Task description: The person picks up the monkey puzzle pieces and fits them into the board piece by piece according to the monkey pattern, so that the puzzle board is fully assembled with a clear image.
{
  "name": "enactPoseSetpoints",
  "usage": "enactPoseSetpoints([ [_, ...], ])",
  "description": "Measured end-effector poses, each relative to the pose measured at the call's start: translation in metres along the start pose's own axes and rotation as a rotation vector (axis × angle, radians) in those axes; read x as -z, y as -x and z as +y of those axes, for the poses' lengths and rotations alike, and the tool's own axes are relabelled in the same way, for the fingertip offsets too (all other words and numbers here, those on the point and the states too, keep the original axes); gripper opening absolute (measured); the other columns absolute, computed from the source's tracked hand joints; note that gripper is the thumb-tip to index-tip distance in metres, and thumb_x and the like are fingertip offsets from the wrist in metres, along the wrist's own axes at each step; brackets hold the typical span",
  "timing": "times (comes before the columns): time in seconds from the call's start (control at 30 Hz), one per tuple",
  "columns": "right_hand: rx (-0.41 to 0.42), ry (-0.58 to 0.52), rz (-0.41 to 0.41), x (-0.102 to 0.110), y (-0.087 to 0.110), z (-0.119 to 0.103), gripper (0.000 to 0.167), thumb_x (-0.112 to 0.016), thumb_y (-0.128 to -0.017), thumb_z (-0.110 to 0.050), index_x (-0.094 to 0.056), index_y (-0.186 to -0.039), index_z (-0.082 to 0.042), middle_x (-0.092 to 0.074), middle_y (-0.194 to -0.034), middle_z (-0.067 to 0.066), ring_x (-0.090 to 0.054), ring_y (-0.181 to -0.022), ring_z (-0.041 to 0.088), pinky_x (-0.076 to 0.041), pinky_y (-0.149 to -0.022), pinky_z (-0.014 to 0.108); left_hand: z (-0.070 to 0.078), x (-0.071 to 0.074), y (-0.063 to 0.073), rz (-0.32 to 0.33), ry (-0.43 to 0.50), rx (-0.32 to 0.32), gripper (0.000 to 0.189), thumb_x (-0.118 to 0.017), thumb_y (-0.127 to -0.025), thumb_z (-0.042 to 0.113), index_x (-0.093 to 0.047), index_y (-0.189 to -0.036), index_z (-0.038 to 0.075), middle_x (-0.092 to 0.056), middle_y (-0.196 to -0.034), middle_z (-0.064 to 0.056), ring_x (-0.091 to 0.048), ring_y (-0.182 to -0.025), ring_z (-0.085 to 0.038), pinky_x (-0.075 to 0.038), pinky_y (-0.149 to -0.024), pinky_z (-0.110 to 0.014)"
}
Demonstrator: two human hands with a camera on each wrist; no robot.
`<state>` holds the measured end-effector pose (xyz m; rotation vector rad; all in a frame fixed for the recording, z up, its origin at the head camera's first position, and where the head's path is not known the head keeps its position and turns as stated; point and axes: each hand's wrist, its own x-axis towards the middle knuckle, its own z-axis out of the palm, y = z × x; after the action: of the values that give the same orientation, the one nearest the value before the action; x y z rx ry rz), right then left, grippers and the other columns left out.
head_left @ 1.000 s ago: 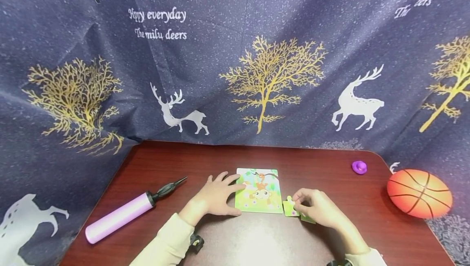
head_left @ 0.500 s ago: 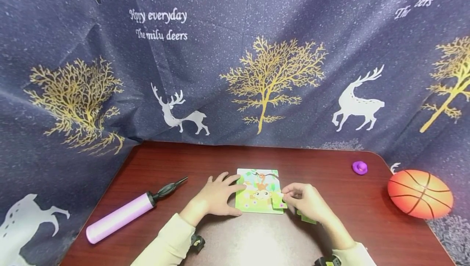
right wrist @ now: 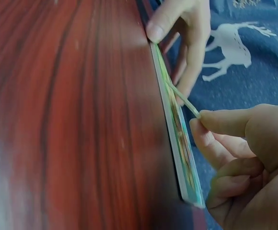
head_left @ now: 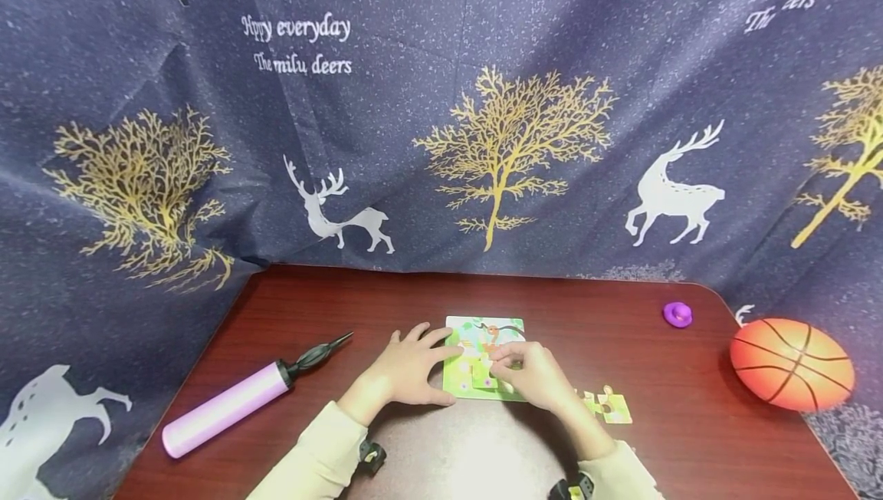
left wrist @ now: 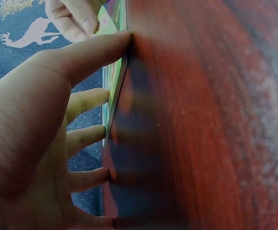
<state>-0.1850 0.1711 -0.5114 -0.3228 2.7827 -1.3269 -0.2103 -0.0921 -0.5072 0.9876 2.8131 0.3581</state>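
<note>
My right hand [head_left: 534,371] has come leftward since the earlier frames, bringing a piece [head_left: 485,375] from the counter [head_left: 324,300] beside the board [head_left: 507,324], past its lower right part, to the lower middle. With that hand away, the loose pieces [head_left: 616,410] to the right of my forearm show more fully. I pinch the piece between thumb and finger by its far edge. The right wrist view shows it tilted: the pinched edge stands off the board, while the opposite edge slopes down to it. I cannot tell whether that lower edge is lying on the printed face or has caught in an outline.

My left hand [head_left: 412,370] has not moved; its fingers are spread wide along the board's left side, with the thumb near the lower left corner, and it grips nothing. The board lies flat.

For the work at hand, I take the change to mean that the piece has reached the board but is not laid flat on it, and the loose pieces remain off it. The pump [head_left: 224,410], hat [head_left: 678,314] and ball [head_left: 792,364] are well apart from my hands.
</note>
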Motion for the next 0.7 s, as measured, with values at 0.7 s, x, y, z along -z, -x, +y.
enactPoseSetpoints([
  [0.7,0.022,0.126,-0.047,-0.028,-0.009,-0.018,0.006,-0.077,-0.090,-0.019,-0.078,-0.096,-0.018,-0.070,-0.080,-0.013,-0.065,-0.077,0.008,-0.053,-0.072,0.037,-0.001,-0.005,-0.002,0.017,-0.025,-0.008,0.081,-0.074,-0.081,0.071,-0.054,-0.152,0.036,-0.040,-0.162,-0.001,-0.032,-0.148,-0.045,-0.032,-0.102,-0.079],
])
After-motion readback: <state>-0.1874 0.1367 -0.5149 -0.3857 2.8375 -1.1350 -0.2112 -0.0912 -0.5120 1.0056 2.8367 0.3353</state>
